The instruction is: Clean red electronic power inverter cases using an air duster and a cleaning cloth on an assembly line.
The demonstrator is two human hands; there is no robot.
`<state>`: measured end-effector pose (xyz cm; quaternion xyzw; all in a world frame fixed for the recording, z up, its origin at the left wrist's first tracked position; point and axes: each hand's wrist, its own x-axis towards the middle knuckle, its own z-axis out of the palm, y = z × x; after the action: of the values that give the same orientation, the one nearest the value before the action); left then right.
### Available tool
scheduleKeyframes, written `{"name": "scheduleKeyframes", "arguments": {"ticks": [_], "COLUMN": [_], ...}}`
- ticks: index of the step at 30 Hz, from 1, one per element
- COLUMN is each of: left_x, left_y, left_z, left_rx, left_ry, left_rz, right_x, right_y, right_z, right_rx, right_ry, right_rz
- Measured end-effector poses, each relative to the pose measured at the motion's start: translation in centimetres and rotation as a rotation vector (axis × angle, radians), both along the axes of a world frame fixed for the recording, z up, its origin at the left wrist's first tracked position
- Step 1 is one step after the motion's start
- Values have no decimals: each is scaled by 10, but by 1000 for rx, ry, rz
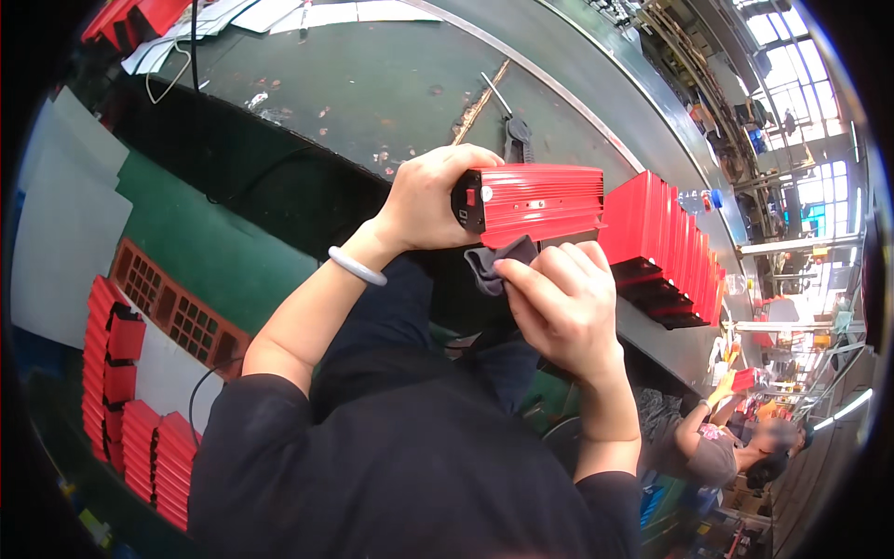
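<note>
My left hand (428, 197) grips a red ribbed metal electrical box (549, 197) by its left end, above the bench's near edge. Its black end plate, with a small red switch, points left. In my right hand (563, 303) a folded dark grey cloth (500, 265) is pinched between thumb and fingers, against or just below the box's lower edge. Whether cloth and box touch is hard to tell. Behind the box, a tool with a dark handle (519, 142) and a thin metal shaft lies on the green bench (372, 84).
Several similar red boxes (643, 219) stand in a row on the right, beside a blue-capped bottle (698, 200). More red boxes (154, 456) are stacked at lower left, near a brown crate (177, 303). A person (712, 438) with yellow gloves works at far right.
</note>
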<state>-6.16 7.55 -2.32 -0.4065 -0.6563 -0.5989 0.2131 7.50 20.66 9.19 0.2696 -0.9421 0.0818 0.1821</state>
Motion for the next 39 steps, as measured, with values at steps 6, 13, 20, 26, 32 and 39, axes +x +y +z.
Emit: {"name": "scheduleKeyframes", "arguments": {"ticks": [6,13,20,26,32,39], "left_x": [1,0,3,-3,-2,-4], "left_y": [1,3,7,2,5,3], "left_z": [-4,-3,-6,-5,-4,-3], "left_rx": [-6,7,47,19,33,-3], "left_ry": [-56,-148,-24,-151,-146,-225], "left_rz": [8,55,75,37,37,29], "right_x": [-31,-37,-22,0,-6,-5], "right_y": [-3,3,10,16,23,14], "right_z": [-26,-33,-36,-22,-41,-44], "right_rx": [208,270,284,29,-278,-657], "right_ry": [146,374,368,225,1,-226], "right_rz": [6,78,149,108,62,-1]}}
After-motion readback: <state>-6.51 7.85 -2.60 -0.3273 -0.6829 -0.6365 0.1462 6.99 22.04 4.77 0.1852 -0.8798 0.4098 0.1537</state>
